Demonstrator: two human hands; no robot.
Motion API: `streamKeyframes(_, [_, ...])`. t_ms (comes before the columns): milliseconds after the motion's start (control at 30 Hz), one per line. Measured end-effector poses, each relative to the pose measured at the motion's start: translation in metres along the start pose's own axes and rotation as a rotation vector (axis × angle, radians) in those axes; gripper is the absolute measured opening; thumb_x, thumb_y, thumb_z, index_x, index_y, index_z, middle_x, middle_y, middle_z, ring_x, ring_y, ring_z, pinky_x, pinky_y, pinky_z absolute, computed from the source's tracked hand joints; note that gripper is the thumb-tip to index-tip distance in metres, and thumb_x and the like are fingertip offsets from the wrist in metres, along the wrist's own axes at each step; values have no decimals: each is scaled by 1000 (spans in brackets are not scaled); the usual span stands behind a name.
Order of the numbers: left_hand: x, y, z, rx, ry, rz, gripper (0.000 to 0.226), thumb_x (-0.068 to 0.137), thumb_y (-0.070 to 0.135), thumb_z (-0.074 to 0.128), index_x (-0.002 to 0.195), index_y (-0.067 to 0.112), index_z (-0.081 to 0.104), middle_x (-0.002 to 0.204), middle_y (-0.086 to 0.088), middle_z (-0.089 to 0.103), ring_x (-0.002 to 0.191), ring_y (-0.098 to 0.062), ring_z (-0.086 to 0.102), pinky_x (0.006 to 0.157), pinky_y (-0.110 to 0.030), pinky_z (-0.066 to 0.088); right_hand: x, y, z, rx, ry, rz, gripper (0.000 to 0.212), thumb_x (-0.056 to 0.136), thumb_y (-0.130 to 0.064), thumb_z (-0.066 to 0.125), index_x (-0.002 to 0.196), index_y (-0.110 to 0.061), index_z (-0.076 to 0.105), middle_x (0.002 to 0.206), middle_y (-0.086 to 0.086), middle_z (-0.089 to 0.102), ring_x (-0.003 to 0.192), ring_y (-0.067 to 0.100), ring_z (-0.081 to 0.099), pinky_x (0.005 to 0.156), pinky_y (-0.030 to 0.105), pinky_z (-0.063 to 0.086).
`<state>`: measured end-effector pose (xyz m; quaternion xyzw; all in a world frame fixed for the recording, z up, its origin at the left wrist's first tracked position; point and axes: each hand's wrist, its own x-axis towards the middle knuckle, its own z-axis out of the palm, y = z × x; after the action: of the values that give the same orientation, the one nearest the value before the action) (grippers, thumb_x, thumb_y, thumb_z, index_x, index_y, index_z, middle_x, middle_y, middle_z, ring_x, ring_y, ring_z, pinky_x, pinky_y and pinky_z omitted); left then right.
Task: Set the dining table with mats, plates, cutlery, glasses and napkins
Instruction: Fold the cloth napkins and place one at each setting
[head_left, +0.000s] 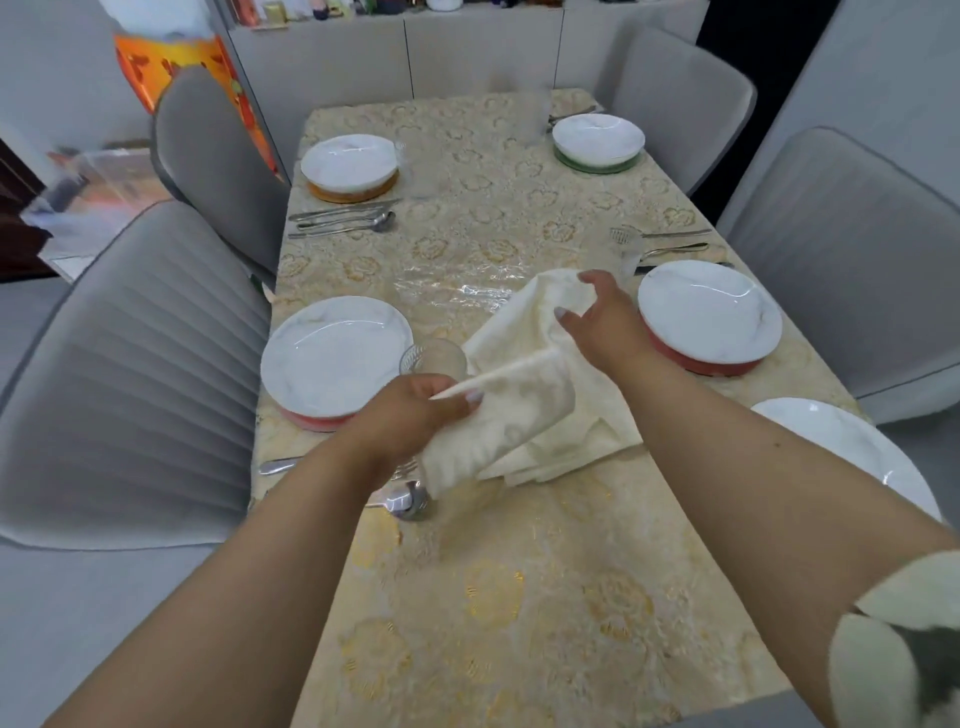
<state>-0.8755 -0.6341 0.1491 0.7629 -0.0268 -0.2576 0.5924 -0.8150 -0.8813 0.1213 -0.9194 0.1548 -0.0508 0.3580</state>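
A cream cloth napkin is held over the middle of the table, partly folded. My left hand grips its near folded edge. My right hand pinches its far corner. Under it lie more folded napkins on the tablecloth. White plates sit on round mats: near left on a red mat, right on a red mat, far left on an orange mat, far right on a green mat. A glass stands just beyond my left hand. Cutlery lies below my left wrist.
Another white plate sits at the near right edge. A glass and cutlery lie beyond the right plate, cutlery near the far left plate. Grey chairs line both sides. A sideboard stands behind.
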Motion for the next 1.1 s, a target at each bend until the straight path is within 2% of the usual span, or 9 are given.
streamKeyframes(133, [11,11,-7,-183,47,17,36,81,31,73,94,-3,67,83,-16,63,76,-25,56,69,-34,40,28,-9,0,-251,-81,49,65,92,-54,48,148,-36,21,139,18,31,128,36,34,102,40,34])
streamKeyframes(300, [23,18,-5,-256,176,17,22,94,20,60,74,11,63,64,-2,63,54,-14,55,48,-19,42,54,-4,5,-473,-186,117,64,87,-67,44,142,-36,32,142,15,21,130,36,25,102,44,33])
streamKeyframes(467, [33,19,-4,-331,244,12,18,93,22,60,80,11,65,72,-6,66,60,-17,58,55,-24,44,66,3,10,-441,-196,145,64,87,-67,42,141,-34,33,140,17,27,130,37,28,102,46,32])
streamKeyframes(533, [36,19,-3,-352,267,14,17,93,22,60,82,10,64,76,-7,67,63,-18,60,56,-24,46,71,4,9,-454,-211,108,58,90,-64,42,130,-22,48,129,18,43,124,35,37,97,41,34])
streamKeyframes(600, [39,19,-2,-370,305,14,17,93,23,61,82,10,64,80,-9,68,67,-20,62,61,-26,48,71,4,5,-368,-192,-14,47,93,-54,47,99,-10,61,100,15,57,100,31,51,79,34,37])
streamKeyframes(667, [40,19,-2,-386,338,13,17,93,23,61,85,8,65,83,-9,70,71,-21,66,66,-29,51,60,6,-2,-155,-184,-99,40,91,-40,59,65,-10,51,69,8,47,69,23,46,58,31,28])
streamKeyframes(767, [39,23,-2,-440,370,10,18,93,24,61,94,8,68,90,-8,74,79,-22,69,78,-35,53,25,8,-26,-77,-212,-217,48,85,-24,66,51,-15,34,54,0,32,50,14,30,47,29,19])
streamKeyframes(900, [38,31,-1,-521,390,-2,17,94,23,60,97,8,67,97,-8,73,84,-21,69,82,-36,54,-32,5,-56,-197,-499,-356,28,71,-16,76,66,-10,50,64,-2,47,60,14,40,48,22,26])
streamKeyframes(1100, [35,33,8,-528,407,-7,27,92,36,61,98,10,66,102,-9,69,90,-21,65,88,-38,51,-110,6,-33,-438,-984,-532,29,68,-17,77,77,-25,50,70,-9,48,67,8,43,55,20,30])
